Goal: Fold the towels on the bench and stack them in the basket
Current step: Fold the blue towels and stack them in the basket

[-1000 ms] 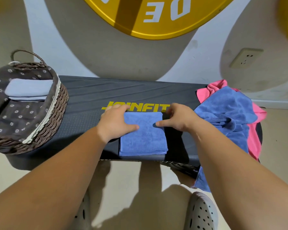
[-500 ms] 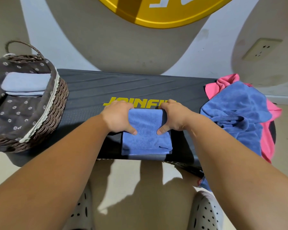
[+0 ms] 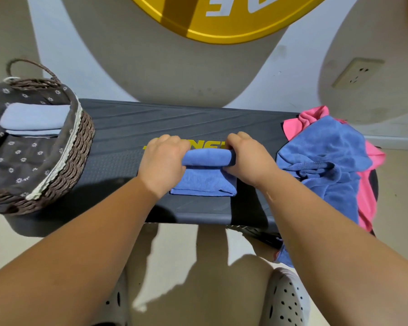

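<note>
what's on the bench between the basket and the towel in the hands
Bare bench from the basket to the left hand gripping the towel; head view.

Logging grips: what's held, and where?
The blue towel on the bench: left hand grips its far edge's left end, right hand the right end.

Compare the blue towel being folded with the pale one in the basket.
The blue towel is darker than the pale towel. The blue towel lies on the bench, gripped by left hand and right hand; the pale towel sits untouched in the basket. Both are folded.
</note>
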